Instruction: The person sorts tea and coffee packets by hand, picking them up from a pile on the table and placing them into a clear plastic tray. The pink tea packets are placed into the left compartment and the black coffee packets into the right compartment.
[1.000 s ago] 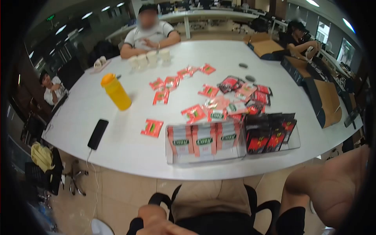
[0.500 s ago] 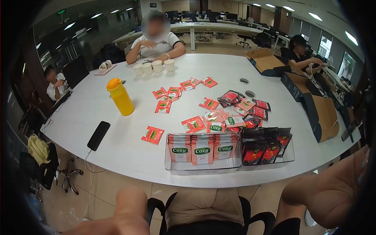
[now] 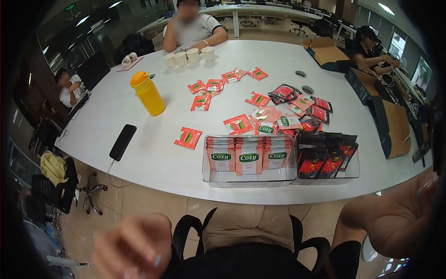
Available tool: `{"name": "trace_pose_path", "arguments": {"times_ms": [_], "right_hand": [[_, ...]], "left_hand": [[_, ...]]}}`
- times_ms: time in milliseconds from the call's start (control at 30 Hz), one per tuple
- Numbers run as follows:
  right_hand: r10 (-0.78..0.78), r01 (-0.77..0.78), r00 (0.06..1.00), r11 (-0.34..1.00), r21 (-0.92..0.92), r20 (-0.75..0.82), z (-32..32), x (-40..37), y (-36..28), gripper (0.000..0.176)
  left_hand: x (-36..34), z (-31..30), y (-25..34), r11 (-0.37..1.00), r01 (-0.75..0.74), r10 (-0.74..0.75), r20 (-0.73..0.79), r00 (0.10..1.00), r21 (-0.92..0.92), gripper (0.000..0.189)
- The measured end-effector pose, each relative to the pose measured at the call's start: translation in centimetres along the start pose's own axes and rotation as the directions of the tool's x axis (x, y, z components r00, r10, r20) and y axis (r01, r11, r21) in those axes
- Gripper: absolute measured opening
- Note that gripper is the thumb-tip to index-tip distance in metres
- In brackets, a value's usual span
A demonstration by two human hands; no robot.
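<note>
My left hand (image 3: 132, 246) is low at the left, in front of the table edge and blurred, with fingers curled; what it holds, if anything, cannot be made out. At the right edge my right hand (image 3: 411, 216) is raised, partly cut off by the dark border. Between them on the table stands a clear bin of Cozy packets (image 3: 248, 160), beside a clear bin of black and red packets (image 3: 325, 162). Loose red packets (image 3: 238, 124) and dark packets (image 3: 318, 114) lie behind the bins.
A yellow bottle (image 3: 151, 95) stands at the left, near a black phone (image 3: 123, 142) on a cable. Paper cups (image 3: 193, 56) are before a seated person (image 3: 197, 30). Open cardboard boxes (image 3: 392, 132) line the right side, near another person (image 3: 367, 51).
The view has tilted down. My left hand has turned and its fingers now show. The seated person at the far side has lowered one arm and holds the other near the face.
</note>
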State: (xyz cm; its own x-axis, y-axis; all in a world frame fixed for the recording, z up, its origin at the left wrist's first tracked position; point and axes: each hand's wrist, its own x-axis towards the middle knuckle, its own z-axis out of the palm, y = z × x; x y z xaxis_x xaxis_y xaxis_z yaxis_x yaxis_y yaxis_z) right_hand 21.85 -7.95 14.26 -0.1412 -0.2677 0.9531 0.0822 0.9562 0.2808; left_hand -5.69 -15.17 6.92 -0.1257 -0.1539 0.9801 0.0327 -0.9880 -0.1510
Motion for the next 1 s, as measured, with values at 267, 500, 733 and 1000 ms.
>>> {"name": "trace_pose_path", "arguments": {"times_ms": [267, 500, 733, 1000], "right_hand": [[0.506, -0.507, 0.853, 0.747, -0.43, -0.126, -0.9, -6.9, 1.1, 0.029], [0.853, -0.882, 0.401, 0.261, -0.392, -0.334, -7.8, -19.6, 4.3, 0.035], [0.814, -0.968, 0.246, 0.178, -0.177, -0.526, -9.6, -26.4, 5.6, 0.056], [0.834, -0.991, 0.123, 0.07, -0.118, -0.538, -9.8, -26.0, 5.4, 0.062]], "left_hand": [[-4.9, -7.0, -11.3, 0.554, 0.469, -0.749, 0.165, 0.642, 0.688, 0.013], [-11.9, -13.6, -20.8, 0.322, 0.658, -0.846, -0.105, 0.523, 0.681, 0.014], [-14.9, -15.9, -21.2, 0.209, 0.551, -0.736, -0.241, 0.632, 0.808, 0.012], [-15.3, -16.4, -21.5, 0.129, 0.548, -0.797, -0.243, 0.553, 0.826, 0.011]]}}
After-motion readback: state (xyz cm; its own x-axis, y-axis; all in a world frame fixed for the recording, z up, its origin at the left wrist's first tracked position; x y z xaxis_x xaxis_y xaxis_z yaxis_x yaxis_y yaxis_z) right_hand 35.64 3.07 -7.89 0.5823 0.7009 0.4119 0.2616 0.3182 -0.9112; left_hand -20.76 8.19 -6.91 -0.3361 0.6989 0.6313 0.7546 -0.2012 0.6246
